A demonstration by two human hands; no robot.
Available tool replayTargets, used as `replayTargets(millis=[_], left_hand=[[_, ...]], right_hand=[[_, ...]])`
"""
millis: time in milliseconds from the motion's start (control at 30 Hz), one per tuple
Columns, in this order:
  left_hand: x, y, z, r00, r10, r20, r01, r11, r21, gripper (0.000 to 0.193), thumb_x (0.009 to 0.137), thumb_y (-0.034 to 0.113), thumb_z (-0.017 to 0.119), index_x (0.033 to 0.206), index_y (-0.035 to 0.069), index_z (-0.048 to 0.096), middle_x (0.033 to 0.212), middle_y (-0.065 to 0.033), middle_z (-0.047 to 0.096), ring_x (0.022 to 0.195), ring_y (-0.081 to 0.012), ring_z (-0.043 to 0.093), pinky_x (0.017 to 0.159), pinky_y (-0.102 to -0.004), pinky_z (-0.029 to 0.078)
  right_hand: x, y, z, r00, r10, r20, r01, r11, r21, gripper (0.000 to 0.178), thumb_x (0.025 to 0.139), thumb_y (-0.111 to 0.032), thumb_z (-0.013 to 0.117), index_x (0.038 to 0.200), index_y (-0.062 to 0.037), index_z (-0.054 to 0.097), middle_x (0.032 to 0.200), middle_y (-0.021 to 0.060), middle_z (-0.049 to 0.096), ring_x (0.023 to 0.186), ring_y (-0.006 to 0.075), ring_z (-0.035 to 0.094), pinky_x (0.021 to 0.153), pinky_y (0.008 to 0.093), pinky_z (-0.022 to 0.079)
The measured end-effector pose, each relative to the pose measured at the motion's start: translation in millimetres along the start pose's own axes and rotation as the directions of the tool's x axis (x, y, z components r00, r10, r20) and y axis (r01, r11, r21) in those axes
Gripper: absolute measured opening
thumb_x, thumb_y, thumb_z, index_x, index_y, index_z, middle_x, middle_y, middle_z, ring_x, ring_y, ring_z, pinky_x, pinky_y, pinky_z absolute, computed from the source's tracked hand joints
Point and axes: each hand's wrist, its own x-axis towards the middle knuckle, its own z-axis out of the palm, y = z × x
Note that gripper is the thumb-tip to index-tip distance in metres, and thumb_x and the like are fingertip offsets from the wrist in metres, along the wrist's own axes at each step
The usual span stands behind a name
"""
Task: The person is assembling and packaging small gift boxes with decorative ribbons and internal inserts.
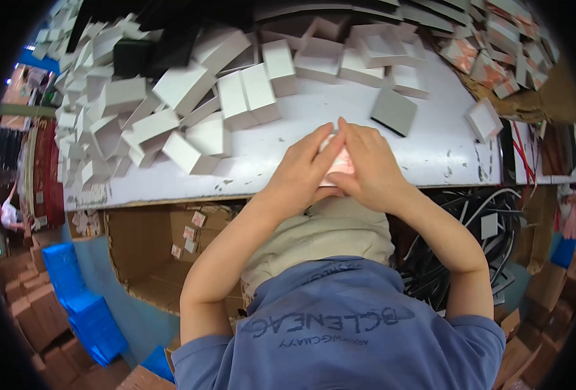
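At the front edge of the white table, my left hand [304,164] and my right hand [371,162] come together around a small white and pink-orange box [342,162]. Both hands are closed on its sides, with fingertips nearly meeting above it, so much of the box is hidden. Beyond my right hand lies a grey square lid [394,112] with a dark edge. To the left of my left hand, a white box [189,153] rests by the table's front, beside another white box [210,135].
Loose white boxes [103,97] heap up along the left and back of the table [444,156]. Pink-patterned boxes [496,42] fill a carton at the far right. Below the edge sit an open cardboard carton [145,253] and black cables [431,260]; blue crates [83,299] stand lower left.
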Motion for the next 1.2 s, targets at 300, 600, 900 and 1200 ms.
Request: replayTargets(millis=[300, 600, 900, 1200], left_hand=[[-105.9, 6.3, -15.3, 0.988, 0.051, -0.146, -0.002, 0.948, 0.319, 0.074, 0.068, 0.025, 0.072, 0.129, 0.004, 0.036, 0.121, -0.0169, 0.04, 0.108, -0.0334, 0.047, 0.088, -0.0445, 0.041], [-146.1, -1.8, -80.4, 0.683, -0.396, -0.614, 0.579, 0.806, 0.125, 0.091, 0.068, 0.021, 0.075, 0.135, -0.006, 0.02, 0.138, -0.0223, 0.023, 0.124, -0.0339, 0.029, 0.104, -0.0409, 0.023], [-97.1, -20.8, -67.1, 0.669, -0.409, -0.621, 0.417, 0.898, -0.142, 0.083, 0.067, 0.012, 0.074, 0.133, 0.001, 0.025, 0.122, -0.018, 0.036, 0.113, -0.0293, 0.04, 0.094, -0.0393, 0.036], [-42.4, 10.9, 3.4, 0.942, -0.333, -0.037, 0.314, 0.917, -0.246, 0.105, 0.054, 0.02, 0.084, 0.132, 0.0, 0.016, 0.12, -0.0186, 0.034, 0.111, -0.0334, 0.039, 0.094, -0.043, 0.032]], right_hand=[[-0.2, 10.1, -30.4, 0.994, -0.085, 0.075, 0.09, 0.994, -0.066, 0.067, 0.076, -0.032, 0.064, 0.129, 0.0, 0.038, 0.122, 0.0203, 0.046, 0.11, 0.035, 0.044, 0.093, 0.0442, 0.033], [5.7, 38.4, -23.3, 0.997, 0.079, 0.001, -0.071, 0.897, -0.436, 0.05, 0.07, -0.025, 0.069, 0.11, 0.0016, 0.055, 0.119, 0.0161, 0.051, 0.098, 0.0324, 0.052, 0.086, 0.0386, 0.041], [-15.1, 42.0, -33.1, 0.971, -0.068, -0.229, -0.008, 0.948, -0.317, 0.03, 0.071, -0.011, 0.065, 0.098, 0.0011, 0.06, 0.097, 0.0119, 0.06, 0.086, 0.029, 0.058, 0.075, 0.0371, 0.046], [-17.8, -13.9, -16.2, 0.89, -0.457, -0.004, 0.445, 0.869, -0.214, 0.021, 0.062, -0.019, 0.059, 0.081, -0.0077, 0.06, 0.079, -0.0011, 0.051, 0.076, 0.0146, 0.052, 0.065, 0.0283, 0.041]])
